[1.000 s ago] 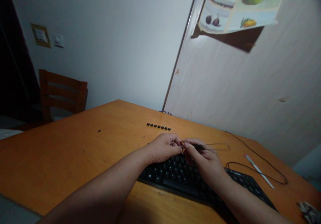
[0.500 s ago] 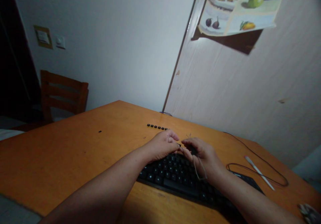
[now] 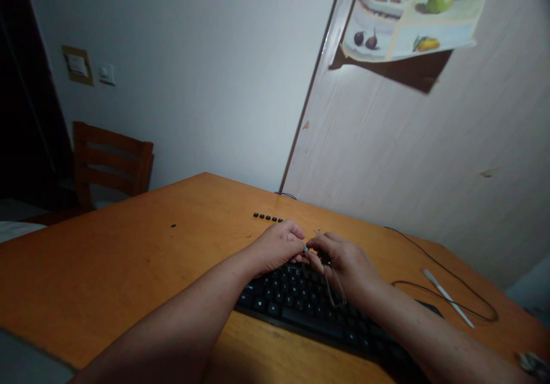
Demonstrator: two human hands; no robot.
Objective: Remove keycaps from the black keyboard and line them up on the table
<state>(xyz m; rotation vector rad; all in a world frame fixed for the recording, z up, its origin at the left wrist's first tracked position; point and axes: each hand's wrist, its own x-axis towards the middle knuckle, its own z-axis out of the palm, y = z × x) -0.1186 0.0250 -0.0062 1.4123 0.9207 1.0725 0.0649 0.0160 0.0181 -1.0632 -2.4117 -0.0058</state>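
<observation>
Above the black keyboard, my two hands meet at the fingertips. My left hand is closed, pinching a small keycap whose pale bluish side shows. In my right hand is a wire keycap puller; its thin loop hangs below the palm and wire ends stick up past the fingers. The right thumb and forefinger reach to the keycap, though whether they grip it too I cannot tell. Beyond the left hand, several black keycaps lie in a row, partly hidden by that hand.
One loose black piece lies on the wooden table at the left. To the right are a white brush-like stick and a dark cable. A wooden chair stands behind, against the wall.
The piece between my fingertips has turned from a dark side to a pale one. My right hand has shifted slightly left, and the wire loop swings with it.
</observation>
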